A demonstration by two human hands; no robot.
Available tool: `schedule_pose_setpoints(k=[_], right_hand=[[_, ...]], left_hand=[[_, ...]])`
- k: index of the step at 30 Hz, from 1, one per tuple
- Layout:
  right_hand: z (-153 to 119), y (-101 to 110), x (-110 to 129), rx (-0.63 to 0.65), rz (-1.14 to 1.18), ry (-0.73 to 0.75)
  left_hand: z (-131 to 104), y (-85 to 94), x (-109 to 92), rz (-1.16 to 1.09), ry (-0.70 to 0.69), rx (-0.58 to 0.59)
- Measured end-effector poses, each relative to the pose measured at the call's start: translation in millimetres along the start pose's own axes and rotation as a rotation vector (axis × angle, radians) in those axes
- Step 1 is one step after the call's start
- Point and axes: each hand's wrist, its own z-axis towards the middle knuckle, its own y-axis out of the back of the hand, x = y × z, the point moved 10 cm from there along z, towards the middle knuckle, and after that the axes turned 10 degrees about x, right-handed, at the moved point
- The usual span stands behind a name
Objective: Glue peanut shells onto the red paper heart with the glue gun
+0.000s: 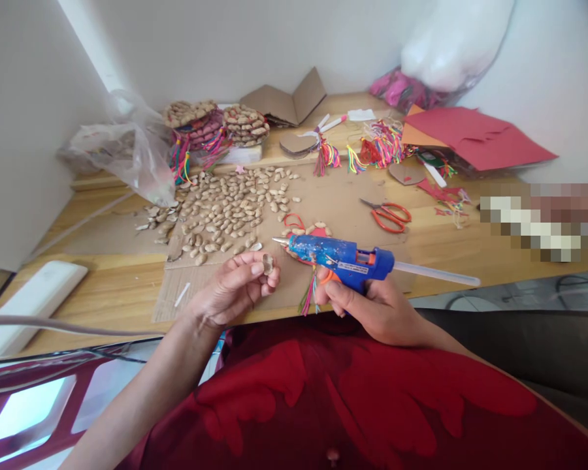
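Observation:
Between the thumb and fingers of my left hand (232,287) is a peanut shell half (267,264), its hollow side showing. My right hand (367,303) grips a blue glue gun (323,251) by the handle, fingers at its orange trigger. The nozzle points left, a little above and beyond the shell, and a clear glue stick (438,273) sticks out of the back. Partly hidden beneath the gun lies a red piece (319,231) edged with peanuts, with an orange-red loop and a colourful tassel (308,290).
Loose peanuts (225,209) cover the cardboard sheet (343,196) at left. Red-handled scissors (389,215) lie right of centre. Peanut-covered discs (246,124), cardboard hearts (298,145), tassels (385,143) and red sheets (490,137) stand behind. A white power strip (39,303) sits at far left.

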Motion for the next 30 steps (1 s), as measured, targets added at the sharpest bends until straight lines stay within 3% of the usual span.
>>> schedule_pose_setpoints(k=[5, 17, 30], right_hand=[[-3, 2, -3, -0.02, -0.018, -0.012], [-7, -3, -11, 0.067, -0.036, -0.024], [-6, -2, -5, 0.045, -0.115, -0.035]], left_hand=[[-2, 1.6, -4, 0.024, -0.035, 0.006], [-6, 12.3, -25, 0.155, -0.164, -0.078], [-12, 12.2, -39, 0.321, -0.168, -0.147]])
